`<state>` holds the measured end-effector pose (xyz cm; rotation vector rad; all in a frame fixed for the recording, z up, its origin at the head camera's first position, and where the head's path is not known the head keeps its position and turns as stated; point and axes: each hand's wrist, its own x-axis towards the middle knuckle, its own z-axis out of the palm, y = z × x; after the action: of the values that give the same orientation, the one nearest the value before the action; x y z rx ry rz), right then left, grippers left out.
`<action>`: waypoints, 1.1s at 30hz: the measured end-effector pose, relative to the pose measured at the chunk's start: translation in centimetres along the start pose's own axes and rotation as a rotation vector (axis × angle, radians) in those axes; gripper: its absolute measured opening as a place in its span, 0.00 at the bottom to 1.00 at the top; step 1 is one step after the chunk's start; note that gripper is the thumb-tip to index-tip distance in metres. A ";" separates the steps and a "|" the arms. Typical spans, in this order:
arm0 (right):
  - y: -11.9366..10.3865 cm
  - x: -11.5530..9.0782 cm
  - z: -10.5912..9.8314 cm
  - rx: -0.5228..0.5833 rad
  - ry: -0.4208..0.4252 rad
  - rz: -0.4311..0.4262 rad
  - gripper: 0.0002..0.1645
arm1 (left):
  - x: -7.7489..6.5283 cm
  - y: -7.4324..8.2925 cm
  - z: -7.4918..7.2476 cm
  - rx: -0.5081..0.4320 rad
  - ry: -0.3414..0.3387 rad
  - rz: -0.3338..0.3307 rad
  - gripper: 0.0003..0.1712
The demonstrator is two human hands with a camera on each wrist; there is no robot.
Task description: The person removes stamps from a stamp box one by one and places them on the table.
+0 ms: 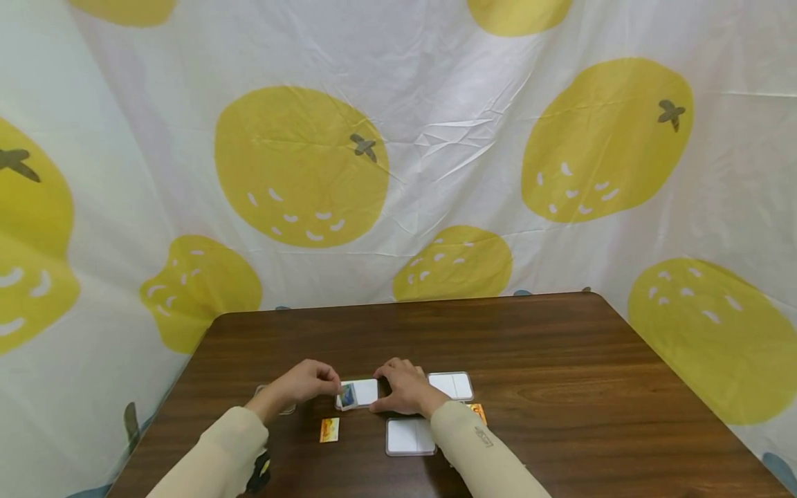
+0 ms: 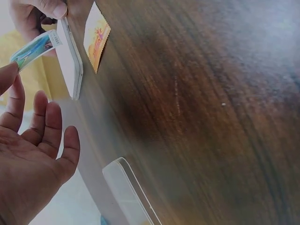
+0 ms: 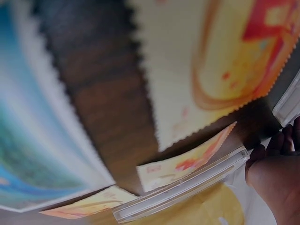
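My left hand (image 1: 305, 382) pinches a small blue-green stamp (image 2: 35, 48) between thumb and forefinger, the other fingers loosely bent. One end of the stamp overlaps the left part of a flat clear case with a white insert (image 1: 367, 391). At that case's right end, my right hand (image 1: 406, 391) grips it, thumb at the near corner and fingers at the far one. An orange-yellow stamp with toothed edges (image 1: 329, 429) lies on the table just in front of the case. In the right wrist view, my right hand (image 3: 276, 187) is partly cut off.
Another white-lined case (image 1: 411, 437) lies nearer me, and one more (image 1: 451, 385) beyond my right hand. A clear case (image 2: 125, 190) sits beside my left wrist. Partly under my right forearm is an orange stamp (image 1: 478, 412). A fruit-print cloth (image 1: 436, 159) hangs behind the table.
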<state>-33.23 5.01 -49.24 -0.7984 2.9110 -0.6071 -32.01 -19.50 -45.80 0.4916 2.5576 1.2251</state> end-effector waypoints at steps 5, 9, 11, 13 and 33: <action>0.0 -0.1 -0.1 0.005 -0.004 0.000 0.35 | -0.4 -0.2 0.1 -0.021 -0.025 0.029 0.06; 0.0 -0.1 0.0 0.002 -0.010 -0.002 0.36 | -0.7 -0.3 0.2 -0.020 -0.045 0.046 0.06; 0.0 0.0 0.0 0.002 -0.012 -0.004 0.36 | -0.9 -0.2 0.2 -0.009 -0.052 0.044 0.06; 0.0 0.0 0.0 0.004 -0.013 -0.004 0.36 | -1.1 -0.1 0.2 0.001 -0.057 0.045 0.06; 0.0 0.0 0.0 0.016 -0.009 0.008 0.35 | -2.0 0.4 0.9 0.026 -0.151 0.055 0.07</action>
<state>-33.23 5.04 -49.27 -0.7858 2.8962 -0.6233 -29.75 -19.47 -45.92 0.6382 2.4508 1.1276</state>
